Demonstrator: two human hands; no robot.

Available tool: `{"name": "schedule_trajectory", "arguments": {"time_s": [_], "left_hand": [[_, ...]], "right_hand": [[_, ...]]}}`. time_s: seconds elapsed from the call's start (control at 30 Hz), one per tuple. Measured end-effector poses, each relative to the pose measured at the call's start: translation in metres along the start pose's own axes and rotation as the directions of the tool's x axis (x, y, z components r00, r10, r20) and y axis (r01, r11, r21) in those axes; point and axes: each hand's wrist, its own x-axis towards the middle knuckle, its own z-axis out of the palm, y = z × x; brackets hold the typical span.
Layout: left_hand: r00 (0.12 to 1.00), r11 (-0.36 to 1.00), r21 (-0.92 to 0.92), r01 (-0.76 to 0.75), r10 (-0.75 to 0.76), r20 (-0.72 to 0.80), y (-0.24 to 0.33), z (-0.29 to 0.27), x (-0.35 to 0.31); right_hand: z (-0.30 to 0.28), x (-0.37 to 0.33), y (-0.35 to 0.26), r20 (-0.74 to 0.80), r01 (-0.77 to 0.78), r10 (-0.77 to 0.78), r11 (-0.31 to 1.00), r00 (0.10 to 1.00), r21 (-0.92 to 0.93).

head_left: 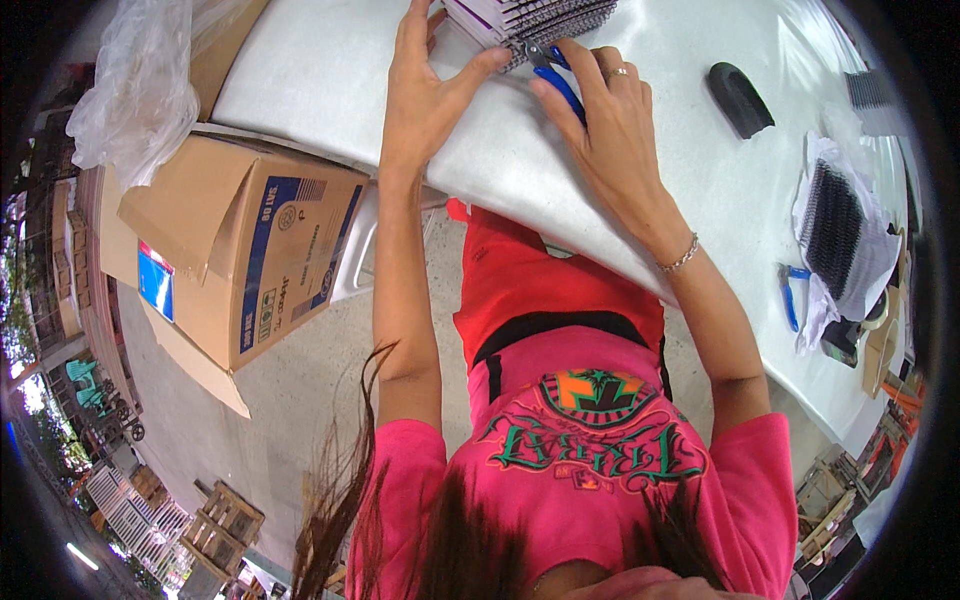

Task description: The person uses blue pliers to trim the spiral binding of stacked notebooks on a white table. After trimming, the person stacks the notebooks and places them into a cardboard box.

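Note:
A stack of notebooks [490, 22] with black spiral coils along the edges and white and purple pages lies at the top of the view, partly cut off by the frame. My left hand [425, 95] grips its near left corner, thumb against the coils and fingers along the side. In my right hand [615, 120] is a pair of pliers [560, 88] with blue handles. Its metal jaws meet the end of a coil close to my left thumb. The exact bite of the jaws is too small to make out.
On the white table [310, 90], a black curved object [740, 100] lies to the right. Farther right are black coils [832, 225] on white paper and another blue-handled tool [790, 300]. An open cardboard box [215, 250] stands left, below a clear plastic bag [140, 90].

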Motion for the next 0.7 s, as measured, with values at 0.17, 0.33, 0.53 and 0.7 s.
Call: {"name": "schedule_trajectory", "arguments": {"time_s": [0.17,0.33,0.53,0.7], "left_hand": [[1.000,1.000,-0.014,0.014,-0.014,0.007,0.001,0.000,0.000],[1.000,1.000,0.012,-0.020,0.020,0.006,-0.002,-0.001,0.001],[1.000,1.000,0.010,-0.026,0.026,0.005,-0.008,-0.002,-0.001],[1.000,1.000,-0.007,-0.012,0.012,0.006,-0.007,-0.001,-0.001]], "right_hand": [[-0.010,0.009,-0.002,0.355,-0.357,0.195,0.804,0.914,0.476],[-0.040,0.029,0.003,0.627,-0.572,0.160,0.618,0.762,0.538],[-0.019,-0.001,-0.004,0.129,-0.033,0.031,0.999,0.991,0.008],[-0.009,0.001,-0.005,0.072,0.010,-0.007,0.999,0.997,-0.047]]}}
